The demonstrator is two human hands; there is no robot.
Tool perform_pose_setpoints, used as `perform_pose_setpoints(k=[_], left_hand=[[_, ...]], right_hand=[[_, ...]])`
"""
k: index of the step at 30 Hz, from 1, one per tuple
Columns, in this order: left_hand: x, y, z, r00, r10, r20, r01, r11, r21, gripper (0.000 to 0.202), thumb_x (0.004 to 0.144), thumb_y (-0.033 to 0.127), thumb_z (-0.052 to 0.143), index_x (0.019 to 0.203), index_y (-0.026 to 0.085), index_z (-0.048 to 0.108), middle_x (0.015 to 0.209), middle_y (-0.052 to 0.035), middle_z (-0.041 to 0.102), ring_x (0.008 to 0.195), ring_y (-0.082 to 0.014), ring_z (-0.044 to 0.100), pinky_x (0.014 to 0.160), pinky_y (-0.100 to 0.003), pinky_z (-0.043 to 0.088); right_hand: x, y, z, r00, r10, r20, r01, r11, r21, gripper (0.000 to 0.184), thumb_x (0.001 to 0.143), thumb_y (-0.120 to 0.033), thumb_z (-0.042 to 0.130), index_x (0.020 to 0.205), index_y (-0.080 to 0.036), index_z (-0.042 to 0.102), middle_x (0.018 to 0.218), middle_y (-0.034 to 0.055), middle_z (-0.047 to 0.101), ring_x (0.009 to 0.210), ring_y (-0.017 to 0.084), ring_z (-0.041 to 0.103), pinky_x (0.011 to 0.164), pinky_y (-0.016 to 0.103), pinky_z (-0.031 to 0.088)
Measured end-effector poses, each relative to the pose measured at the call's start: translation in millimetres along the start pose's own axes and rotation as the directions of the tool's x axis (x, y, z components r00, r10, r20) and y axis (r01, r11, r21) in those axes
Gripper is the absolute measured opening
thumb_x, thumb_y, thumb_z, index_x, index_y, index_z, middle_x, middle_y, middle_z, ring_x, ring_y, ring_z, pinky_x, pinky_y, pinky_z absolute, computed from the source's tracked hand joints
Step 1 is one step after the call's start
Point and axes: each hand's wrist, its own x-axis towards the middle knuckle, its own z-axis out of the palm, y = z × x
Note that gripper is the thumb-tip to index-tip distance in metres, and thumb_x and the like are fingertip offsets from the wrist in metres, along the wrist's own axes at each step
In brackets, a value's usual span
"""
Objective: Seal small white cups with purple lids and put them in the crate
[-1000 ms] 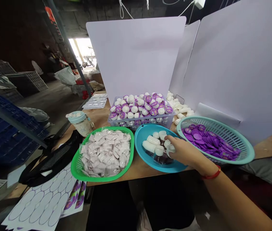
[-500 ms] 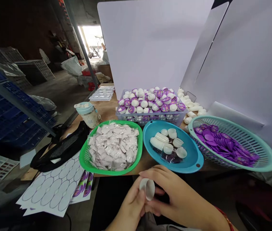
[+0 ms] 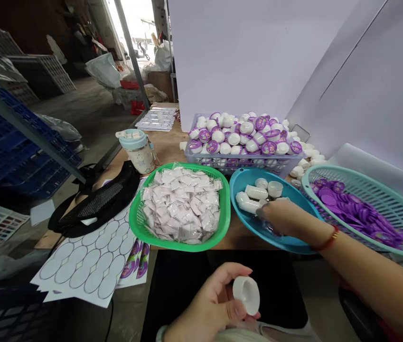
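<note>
I have a white plastic cup [image 3: 247,295] pinched in my left hand [image 3: 208,304], hollow side showing, held below the table edge. My right hand [image 3: 285,219], fingers pressed together, reaches into a blue plate [image 3: 290,199] beside white capsule shells [image 3: 256,192]; I cannot tell whether it grips anything. A teal basket [image 3: 375,190] of purple discs [image 3: 351,213] sits just right, a green basket [image 3: 180,244] of sachets [image 3: 182,204] left.

Soft, even indoor light falls on the white partition board [image 3: 247,52], with no hard glare. Left of the board, a doorway [image 3: 127,28] burns out to near white, while the wall [image 3: 19,14] further left sinks into dim brown shadow. Below the board, the right hand [image 3: 283,219] throws only a faint shadow onto the blue plate [image 3: 241,183]. Wide-angle bending stretches the frame's edges, and fine detail looks slightly soft
</note>
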Motion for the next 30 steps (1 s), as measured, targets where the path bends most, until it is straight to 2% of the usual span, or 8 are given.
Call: perform_pose_setpoints(k=[3, 5, 7, 9, 15, 21, 27, 30], left_hand=[[-5.1, 9.7, -1.0, 0.999, 0.05, 0.01, -0.05, 0.997, -0.052, 0.05, 0.082, 0.04, 0.093, 0.128, 0.035, 0.076, 0.134, -0.0051, 0.074, 0.089, -0.014, 0.079, 0.082, -0.029, 0.059], [-9.3, 20.4, 0.4, 0.999, 0.029, 0.033, -0.025, 0.992, -0.124, 0.045, 0.085, 0.038, 0.091, 0.128, 0.034, 0.078, 0.135, -0.0059, 0.075, 0.091, -0.0125, 0.079, 0.084, -0.026, 0.058], [-13.7, 31.6, 1.6, 0.996, 0.009, 0.092, 0.009, 0.98, -0.201, 0.054, 0.081, 0.041, 0.093, 0.132, 0.033, 0.077, 0.129, -0.0063, 0.078, 0.092, -0.013, 0.078, 0.086, -0.026, 0.058], [-18.0, 39.3, 1.8, 0.99, 0.011, 0.144, 0.021, 0.976, -0.218, 0.067, 0.075, 0.042, 0.098, 0.136, 0.031, 0.074, 0.118, -0.0061, 0.079, 0.09, -0.0135, 0.077, 0.086, -0.026, 0.058], [-28.1, 25.1, -5.9, 1.0, 0.006, 0.025, 0.0, 0.978, -0.211, 0.039, 0.09, 0.045, 0.084, 0.123, 0.025, 0.079, 0.095, -0.0027, 0.077, 0.068, -0.0095, 0.07, 0.066, -0.022, 0.056], [-41.3, 2.8, -17.8, 0.998, 0.02, -0.053, -0.032, 0.971, -0.237, 0.053, 0.085, 0.06, 0.078, 0.114, 0.015, 0.08, 0.084, -0.0033, 0.071, 0.061, -0.0122, 0.063, 0.059, -0.025, 0.051], [-56.2, 19.5, -17.7, 0.965, 0.148, -0.215, -0.067, 0.936, 0.345, 0.061, 0.091, 0.073, 0.067, 0.091, 0.014, 0.078, 0.081, -0.0013, 0.058, 0.076, -0.0141, 0.049, 0.073, -0.027, 0.044], [-60.4, 23.6, -16.6, 0.969, 0.13, -0.208, -0.038, 0.917, 0.396, 0.063, 0.09, 0.077, 0.065, 0.095, 0.015, 0.078, 0.087, -0.0031, 0.061, 0.084, -0.0175, 0.052, 0.081, -0.029, 0.046]], right_hand=[[-29.3, -25.1, -28.1, 0.975, -0.159, -0.155, 0.178, 0.978, 0.112, 0.018, 0.094, -0.01, 0.065, 0.09, -0.02, 0.079, 0.08, 0.0098, 0.079, 0.071, 0.022, 0.072, 0.068, 0.032, 0.052], [-51.2, -53.5, -39.2, 0.867, -0.337, -0.367, 0.444, 0.857, 0.262, 0.016, 0.103, -0.023, 0.063, 0.097, -0.028, 0.078, 0.094, 0.0067, 0.083, 0.081, 0.021, 0.076, 0.07, 0.031, 0.057], [-66.3, -84.1, -40.3, 0.711, -0.559, -0.427, 0.681, 0.7, 0.217, 0.021, 0.108, -0.029, 0.058, 0.1, -0.029, 0.077, 0.095, 0.0051, 0.084, 0.085, 0.02, 0.076, 0.07, 0.031, 0.059], [-70.5, -107.8, -34.5, 0.611, -0.681, -0.403, 0.775, 0.619, 0.129, 0.026, 0.11, -0.03, 0.054, 0.101, -0.025, 0.078, 0.095, 0.0072, 0.084, 0.083, 0.02, 0.074, 0.069, 0.033, 0.058], [-49.2, -122.3, -19.6, 0.593, -0.758, -0.27, 0.805, 0.556, 0.207, 0.032, 0.11, -0.043, 0.052, 0.105, -0.023, 0.076, 0.091, 0.0086, 0.082, 0.077, 0.022, 0.065, 0.068, 0.038, 0.054], [-45.7, -133.3, -7.6, 0.559, -0.815, -0.153, 0.808, 0.494, 0.321, 0.018, 0.107, -0.034, 0.058, 0.097, -0.024, 0.071, 0.072, 0.0025, 0.072, 0.069, 0.02, 0.056, 0.064, 0.037, 0.043], [-51.0, -141.8, 17.4, 0.532, -0.836, -0.133, 0.814, 0.462, 0.353, 0.017, 0.105, -0.032, 0.06, 0.092, -0.024, 0.066, 0.072, 0.0008, 0.069, 0.073, 0.019, 0.055, 0.068, 0.037, 0.04], [-53.9, -143.3, 24.7, 0.539, -0.827, -0.159, 0.806, 0.451, 0.383, 0.019, 0.106, -0.032, 0.06, 0.088, -0.024, 0.064, 0.073, 0.0003, 0.07, 0.073, 0.019, 0.055, 0.069, 0.036, 0.041]])
